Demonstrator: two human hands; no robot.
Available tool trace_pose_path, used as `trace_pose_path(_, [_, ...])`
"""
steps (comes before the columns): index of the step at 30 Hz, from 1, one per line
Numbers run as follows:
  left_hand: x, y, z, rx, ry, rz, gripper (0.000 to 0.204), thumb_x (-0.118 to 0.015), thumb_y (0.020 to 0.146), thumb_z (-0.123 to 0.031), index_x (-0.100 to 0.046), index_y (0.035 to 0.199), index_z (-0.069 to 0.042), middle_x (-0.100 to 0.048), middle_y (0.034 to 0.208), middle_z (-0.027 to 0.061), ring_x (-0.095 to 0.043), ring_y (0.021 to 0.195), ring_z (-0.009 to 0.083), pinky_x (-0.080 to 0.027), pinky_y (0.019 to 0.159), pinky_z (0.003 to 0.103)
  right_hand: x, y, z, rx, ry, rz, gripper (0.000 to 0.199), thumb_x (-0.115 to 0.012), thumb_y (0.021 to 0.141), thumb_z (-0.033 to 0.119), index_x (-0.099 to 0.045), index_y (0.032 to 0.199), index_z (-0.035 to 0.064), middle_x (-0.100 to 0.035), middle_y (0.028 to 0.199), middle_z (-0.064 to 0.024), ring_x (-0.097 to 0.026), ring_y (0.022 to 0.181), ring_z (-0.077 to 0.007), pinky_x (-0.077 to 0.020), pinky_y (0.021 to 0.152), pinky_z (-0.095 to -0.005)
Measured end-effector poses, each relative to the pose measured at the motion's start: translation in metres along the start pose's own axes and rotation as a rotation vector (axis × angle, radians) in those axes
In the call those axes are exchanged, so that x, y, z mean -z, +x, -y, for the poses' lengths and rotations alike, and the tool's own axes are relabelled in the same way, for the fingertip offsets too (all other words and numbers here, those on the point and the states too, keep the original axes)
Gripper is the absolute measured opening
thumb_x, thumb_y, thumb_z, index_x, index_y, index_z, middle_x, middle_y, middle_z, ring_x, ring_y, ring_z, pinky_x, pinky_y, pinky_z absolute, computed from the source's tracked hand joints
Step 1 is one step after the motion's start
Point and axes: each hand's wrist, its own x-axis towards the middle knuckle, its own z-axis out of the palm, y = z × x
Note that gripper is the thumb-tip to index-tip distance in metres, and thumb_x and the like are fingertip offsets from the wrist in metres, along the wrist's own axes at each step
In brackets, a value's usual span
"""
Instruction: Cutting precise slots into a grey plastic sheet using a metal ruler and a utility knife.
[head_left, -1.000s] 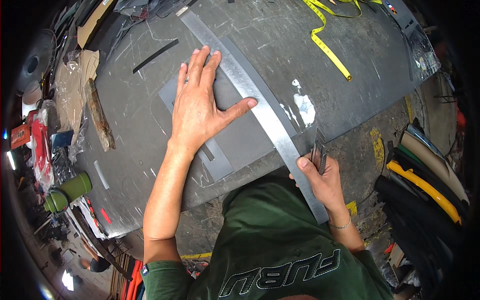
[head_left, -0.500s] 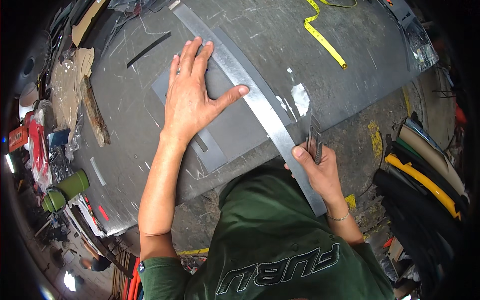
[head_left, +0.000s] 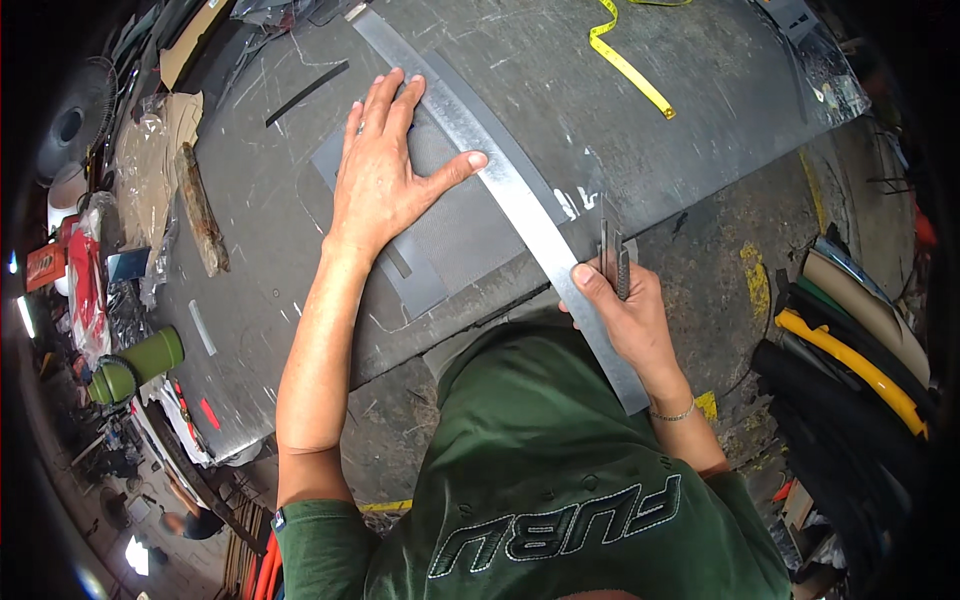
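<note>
A long steel straightedge point(head_left: 510, 195) lies slantwise across a dark grey sheet point(head_left: 470, 225), its near end jutting past the table edge. My left hand point(head_left: 378, 185) rests flat with fingers spread, fingertips and thumb touching the straightedge and the palm over the sheet. Beneath that hand, partly hidden, is a lighter grey piece with a slot point(head_left: 420, 285). My right hand point(head_left: 635, 325) is closed at the near end, thumb on top of the straightedge. It also holds a slim dark metal utility knife point(head_left: 610, 250), pointing away from me.
A yellow tape measure point(head_left: 635, 75) lies at the far right of the table point(head_left: 700, 165). A thin black strip point(head_left: 305, 95) is at the far left. Along the left edge are a wooden stick point(head_left: 200, 210) and a green bottle point(head_left: 145, 362). Rolled material point(head_left: 850, 360) stands at right.
The view has shifted slightly. My right hand sits a little higher and further left in the picture, still gripping straightedge and knife. My left hand stays pressed in the same place.
</note>
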Motion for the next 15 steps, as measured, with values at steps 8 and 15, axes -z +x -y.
trace_pose_path(8, [0.0001, -0.0001, -0.0011, -0.008, -0.021, -0.013, 0.106, -0.08, 0.074, -0.071, -0.05, 0.148, -0.001, -0.041, 0.159, 0.0229, -0.034, 0.152, 0.0368, -0.023, 0.126, 0.056, 0.0009, -0.0014, -0.0002, -0.014, -0.006, -0.004, 0.034, -0.07, 0.101, 0.034, -0.069, 0.091, 0.0017, -0.073, 0.075, -0.0079, -0.066, 0.066, -0.0092, -0.0512, 0.058, -0.0248])
trace_pose_path(15, [0.0002, 0.002, 0.0028, -0.042, 0.0, -0.017, 0.109, -0.079, 0.074, -0.072, -0.049, 0.148, 0.002, -0.041, 0.159, 0.0258, -0.035, 0.152, 0.0395, -0.023, 0.126, 0.055, 0.0008, 0.0011, 0.0005, -0.025, 0.002, 0.002, 0.032, -0.07, 0.101, 0.032, -0.069, 0.092, 0.0016, -0.073, 0.075, -0.0079, -0.065, 0.064, -0.0094, -0.0508, 0.057, -0.0248])
